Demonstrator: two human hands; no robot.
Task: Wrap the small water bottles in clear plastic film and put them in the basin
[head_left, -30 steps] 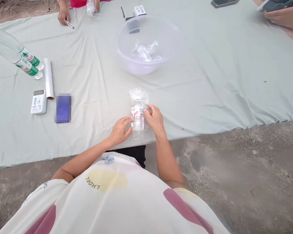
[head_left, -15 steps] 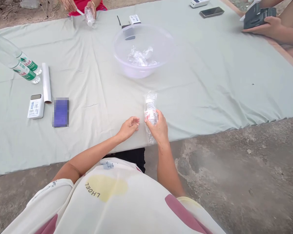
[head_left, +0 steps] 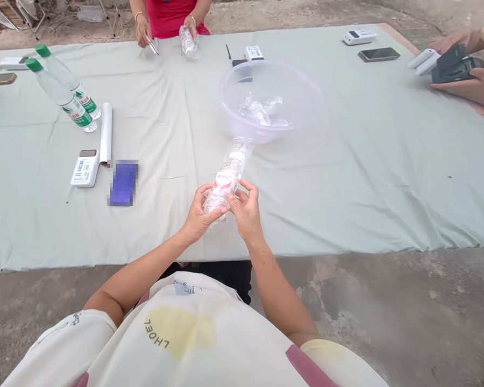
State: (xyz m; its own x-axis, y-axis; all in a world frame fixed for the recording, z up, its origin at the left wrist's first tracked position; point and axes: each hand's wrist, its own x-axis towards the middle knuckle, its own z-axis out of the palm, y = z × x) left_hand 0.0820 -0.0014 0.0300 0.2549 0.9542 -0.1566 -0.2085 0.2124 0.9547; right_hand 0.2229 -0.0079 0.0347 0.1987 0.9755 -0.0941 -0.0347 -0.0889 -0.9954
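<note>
A small plastic bottle [head_left: 226, 180] with a white cap and a red-and-white label is wrapped in clear plastic film. It leans away from me over the table's near edge, between both hands. My left hand [head_left: 199, 215] is closed on its lower left side, thumb across the front. On the other side, my right hand [head_left: 245, 209] grips it with thumb and fingers at the label. Loose film sticks out past the cap. Just beyond stands a translucent purple basin [head_left: 248, 131] with crumpled clear plastic inside.
To the left are two green-capped water bottles [head_left: 78, 110], a roll of film [head_left: 106, 134], a white device [head_left: 85, 169] and a blurred blue rectangle [head_left: 123, 183]. Across the table, a person holds a wrapped bottle [head_left: 189, 43]. At right, another person's hands hold a black device [head_left: 455, 67].
My left hand has come over and taken hold of the wrapped bottle, which has shifted left and tilted. My view has swung, so the table's contents appear further right.
</note>
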